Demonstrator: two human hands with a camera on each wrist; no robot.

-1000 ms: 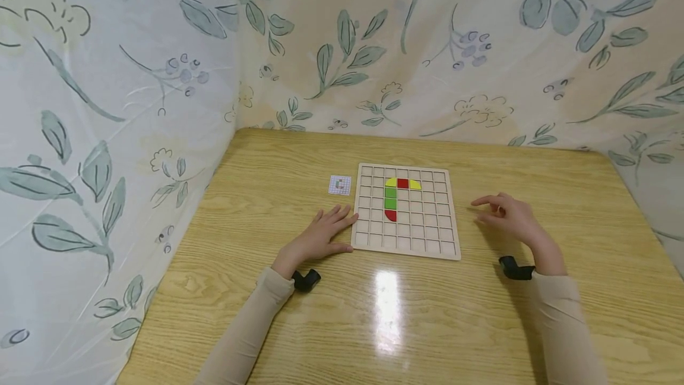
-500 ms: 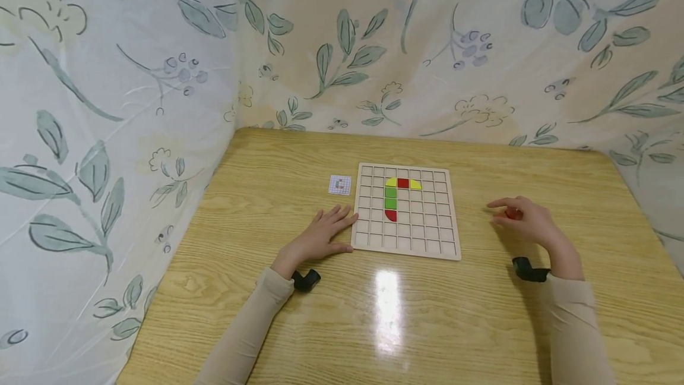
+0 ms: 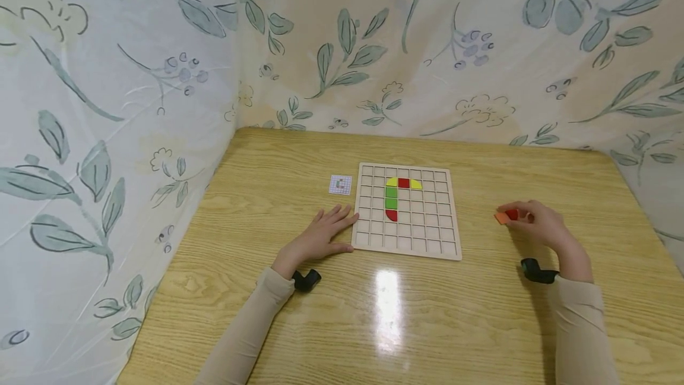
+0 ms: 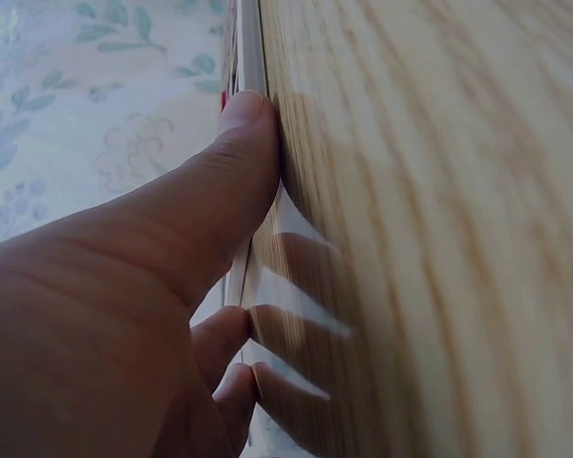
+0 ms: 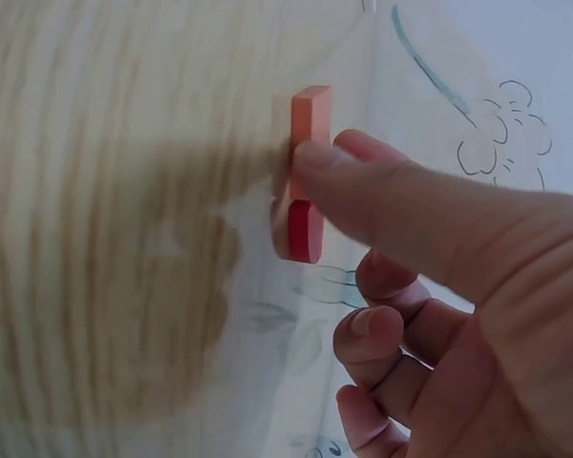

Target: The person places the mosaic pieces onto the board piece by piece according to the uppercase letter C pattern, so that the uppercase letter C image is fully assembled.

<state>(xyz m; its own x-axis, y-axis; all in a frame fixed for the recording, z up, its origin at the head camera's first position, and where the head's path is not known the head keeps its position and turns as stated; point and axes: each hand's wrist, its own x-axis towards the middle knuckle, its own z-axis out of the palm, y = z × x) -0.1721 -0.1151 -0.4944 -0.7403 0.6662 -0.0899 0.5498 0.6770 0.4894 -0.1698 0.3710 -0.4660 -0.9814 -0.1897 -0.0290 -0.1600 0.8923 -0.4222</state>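
Note:
A pale wooden grid board [image 3: 379, 236] lies mid-table with yellow, red and green tiles [image 3: 392, 198] set in some of its squares. My left hand [image 3: 315, 235] is spread flat at the board's left edge, its fingertips and thumb touching that edge. Right of the board and apart from it, my right hand [image 3: 542, 227] pinches an orange tile [image 3: 501, 218] between thumb and forefinger. A red tile with a rounded side [image 5: 306, 232] sits against the orange tile in the right wrist view; whether the fingers also hold it I cannot tell.
A small printed pattern card [image 3: 340, 185] lies just left of the board. Patterned cloth [image 3: 342, 46] hangs along the table's back and left sides. Dark wrist mounts [image 3: 538, 272] sit under both wrists. The wooden table [image 3: 454, 319] is shiny in front of the board.
My right hand has moved rightward, away from the board. The orange tile now shows at its fingertips, with the red one beside it. My left hand and the board have stayed put.

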